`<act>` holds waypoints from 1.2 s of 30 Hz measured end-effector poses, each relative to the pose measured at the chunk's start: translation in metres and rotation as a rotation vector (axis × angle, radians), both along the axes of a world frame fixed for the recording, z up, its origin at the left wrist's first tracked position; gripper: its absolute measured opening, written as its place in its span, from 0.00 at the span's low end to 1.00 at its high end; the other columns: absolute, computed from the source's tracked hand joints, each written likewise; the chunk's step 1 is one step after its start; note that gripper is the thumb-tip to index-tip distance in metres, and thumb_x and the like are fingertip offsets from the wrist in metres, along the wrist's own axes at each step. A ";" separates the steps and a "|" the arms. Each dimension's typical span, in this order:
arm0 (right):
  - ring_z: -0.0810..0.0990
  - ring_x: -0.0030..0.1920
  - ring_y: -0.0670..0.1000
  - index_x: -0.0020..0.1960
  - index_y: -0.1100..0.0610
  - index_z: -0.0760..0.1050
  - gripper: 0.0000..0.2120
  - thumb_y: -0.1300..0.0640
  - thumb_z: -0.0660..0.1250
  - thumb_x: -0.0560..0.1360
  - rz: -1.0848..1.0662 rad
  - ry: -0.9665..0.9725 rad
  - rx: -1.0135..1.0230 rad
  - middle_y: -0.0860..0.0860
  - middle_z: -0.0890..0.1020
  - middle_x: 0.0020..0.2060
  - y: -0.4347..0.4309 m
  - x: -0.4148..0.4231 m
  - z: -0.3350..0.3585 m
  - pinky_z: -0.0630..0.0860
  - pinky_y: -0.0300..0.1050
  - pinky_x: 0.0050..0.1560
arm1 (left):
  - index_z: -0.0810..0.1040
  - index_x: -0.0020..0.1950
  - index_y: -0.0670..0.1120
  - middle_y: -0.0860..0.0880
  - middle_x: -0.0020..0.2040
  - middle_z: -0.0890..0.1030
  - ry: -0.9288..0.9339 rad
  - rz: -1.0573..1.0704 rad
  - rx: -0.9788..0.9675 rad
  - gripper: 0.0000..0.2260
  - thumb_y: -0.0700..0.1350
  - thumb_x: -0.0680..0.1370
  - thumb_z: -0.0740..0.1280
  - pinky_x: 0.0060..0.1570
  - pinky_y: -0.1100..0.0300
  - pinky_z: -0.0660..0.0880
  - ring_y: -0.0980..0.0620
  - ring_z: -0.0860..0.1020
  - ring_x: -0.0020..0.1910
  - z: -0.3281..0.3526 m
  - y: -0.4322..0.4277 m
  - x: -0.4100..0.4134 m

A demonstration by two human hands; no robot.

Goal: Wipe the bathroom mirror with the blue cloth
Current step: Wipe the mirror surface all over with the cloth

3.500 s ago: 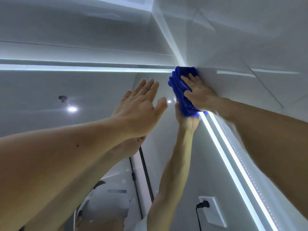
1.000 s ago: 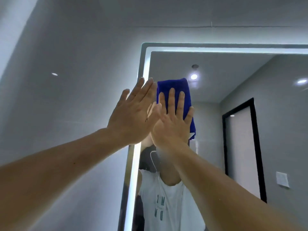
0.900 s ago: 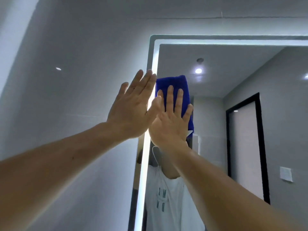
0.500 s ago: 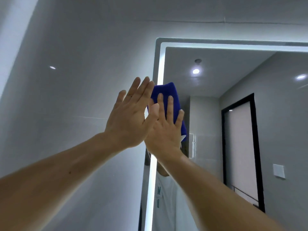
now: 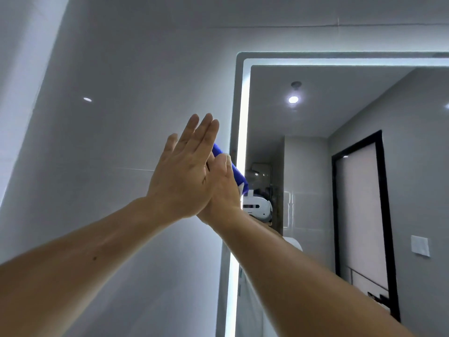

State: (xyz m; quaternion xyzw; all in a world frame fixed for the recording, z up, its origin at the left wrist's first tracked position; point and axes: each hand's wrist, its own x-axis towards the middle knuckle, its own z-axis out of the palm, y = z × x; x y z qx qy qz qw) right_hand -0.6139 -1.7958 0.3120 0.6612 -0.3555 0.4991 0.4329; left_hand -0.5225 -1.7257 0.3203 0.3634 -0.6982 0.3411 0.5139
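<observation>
We press the cloth onto the mirror's lit left edge with our flat right hand, left hand open-fingered, empty, overlapping it.

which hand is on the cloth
The right hand: it presses the cloth at the lit left edge of the mirror. The left hand is raised flat, partly in front of it, touching no visible cloth.

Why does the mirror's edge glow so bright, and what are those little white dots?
Head view: a white light strip glows around the rectangular bathroom mirror; one dot is a round ceiling lamp reflected in the glass; the other is glare on the glossy grey wall.
</observation>
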 end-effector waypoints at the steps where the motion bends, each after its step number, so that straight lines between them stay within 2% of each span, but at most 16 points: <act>1: 0.62 0.73 0.59 0.74 0.49 0.52 0.35 0.54 0.70 0.74 -0.056 0.009 0.091 0.51 0.66 0.73 -0.002 0.004 0.001 0.67 0.65 0.69 | 0.44 0.80 0.49 0.54 0.80 0.44 0.013 -0.001 -0.004 0.28 0.53 0.82 0.50 0.77 0.54 0.41 0.55 0.43 0.79 0.000 -0.002 0.002; 2: 0.54 0.76 0.58 0.76 0.50 0.49 0.37 0.52 0.68 0.76 -0.134 0.031 0.101 0.51 0.59 0.76 -0.007 0.004 0.000 0.61 0.64 0.73 | 0.44 0.80 0.50 0.56 0.80 0.44 0.042 -0.020 0.006 0.28 0.55 0.81 0.47 0.77 0.54 0.40 0.56 0.41 0.79 -0.001 -0.004 0.003; 4: 0.47 0.77 0.56 0.78 0.53 0.50 0.39 0.53 0.69 0.75 -0.286 0.082 0.054 0.52 0.56 0.78 -0.011 -0.005 -0.014 0.55 0.62 0.75 | 0.43 0.79 0.53 0.58 0.79 0.43 0.067 -0.058 0.024 0.28 0.57 0.79 0.41 0.77 0.54 0.37 0.59 0.39 0.78 -0.003 -0.007 0.002; 8: 0.52 0.78 0.56 0.79 0.56 0.54 0.32 0.54 0.62 0.79 -0.381 0.139 -0.001 0.53 0.56 0.79 -0.008 -0.023 -0.058 0.56 0.61 0.74 | 0.45 0.80 0.54 0.59 0.80 0.43 0.056 -0.067 0.035 0.30 0.60 0.78 0.40 0.74 0.56 0.34 0.60 0.39 0.78 -0.008 -0.016 -0.003; 13: 0.54 0.77 0.54 0.78 0.54 0.60 0.34 0.51 0.69 0.75 -0.372 0.099 0.008 0.52 0.63 0.76 0.001 -0.030 -0.056 0.61 0.59 0.74 | 0.45 0.80 0.54 0.59 0.80 0.44 0.027 -0.110 0.043 0.33 0.63 0.76 0.35 0.73 0.60 0.32 0.62 0.38 0.77 -0.014 -0.015 -0.018; 18: 0.51 0.77 0.55 0.78 0.56 0.59 0.37 0.50 0.71 0.74 -0.395 0.074 -0.005 0.54 0.63 0.77 0.005 -0.032 -0.056 0.61 0.60 0.73 | 0.44 0.80 0.54 0.59 0.80 0.43 0.051 -0.111 0.052 0.30 0.61 0.78 0.38 0.75 0.57 0.35 0.61 0.37 0.77 -0.013 -0.016 -0.023; 20: 0.52 0.78 0.56 0.79 0.56 0.57 0.35 0.51 0.68 0.76 -0.403 0.083 -0.008 0.55 0.60 0.77 0.005 -0.038 -0.056 0.58 0.61 0.74 | 0.43 0.80 0.55 0.59 0.80 0.43 0.042 -0.102 0.052 0.29 0.59 0.79 0.39 0.75 0.57 0.34 0.62 0.37 0.77 -0.014 -0.016 -0.023; 22: 0.48 0.79 0.56 0.80 0.57 0.52 0.33 0.53 0.61 0.80 -0.415 0.099 0.011 0.55 0.53 0.79 0.005 -0.044 -0.057 0.52 0.60 0.76 | 0.41 0.78 0.55 0.59 0.80 0.42 0.029 -0.095 0.050 0.28 0.59 0.79 0.38 0.76 0.56 0.36 0.61 0.37 0.77 -0.017 -0.016 -0.023; 24: 0.48 0.79 0.56 0.80 0.58 0.52 0.32 0.53 0.60 0.80 -0.441 0.074 -0.002 0.55 0.53 0.79 0.006 -0.051 -0.057 0.53 0.60 0.76 | 0.38 0.76 0.55 0.60 0.79 0.42 0.035 -0.109 0.048 0.26 0.59 0.79 0.38 0.77 0.54 0.38 0.61 0.38 0.77 -0.020 -0.018 -0.022; 26: 0.48 0.79 0.56 0.79 0.59 0.53 0.31 0.53 0.59 0.80 -0.468 0.048 -0.007 0.56 0.52 0.79 0.009 -0.063 -0.055 0.54 0.61 0.76 | 0.38 0.76 0.55 0.61 0.77 0.40 0.038 -0.111 0.039 0.26 0.60 0.79 0.38 0.76 0.57 0.36 0.61 0.37 0.77 -0.024 -0.020 -0.024; 30: 0.45 0.79 0.56 0.80 0.60 0.51 0.28 0.54 0.51 0.82 -0.472 -0.040 0.010 0.56 0.50 0.79 0.021 -0.111 -0.049 0.49 0.61 0.77 | 0.41 0.78 0.53 0.61 0.76 0.38 0.016 -0.048 0.002 0.28 0.62 0.80 0.38 0.68 0.66 0.28 0.64 0.34 0.74 -0.030 -0.021 -0.031; 34: 0.45 0.79 0.56 0.80 0.58 0.48 0.28 0.50 0.36 0.82 -0.462 -0.065 0.021 0.55 0.49 0.79 0.037 -0.151 -0.049 0.44 0.58 0.77 | 0.46 0.81 0.52 0.59 0.78 0.40 0.006 -0.015 0.027 0.30 0.62 0.80 0.41 0.68 0.65 0.26 0.64 0.33 0.74 -0.029 -0.017 -0.048; 36: 0.46 0.79 0.56 0.80 0.58 0.47 0.28 0.51 0.40 0.82 -0.468 -0.074 0.014 0.55 0.49 0.79 0.043 -0.170 -0.049 0.44 0.58 0.78 | 0.46 0.81 0.52 0.58 0.79 0.40 -0.009 -0.008 0.029 0.30 0.62 0.81 0.40 0.68 0.64 0.27 0.63 0.34 0.75 -0.029 -0.014 -0.062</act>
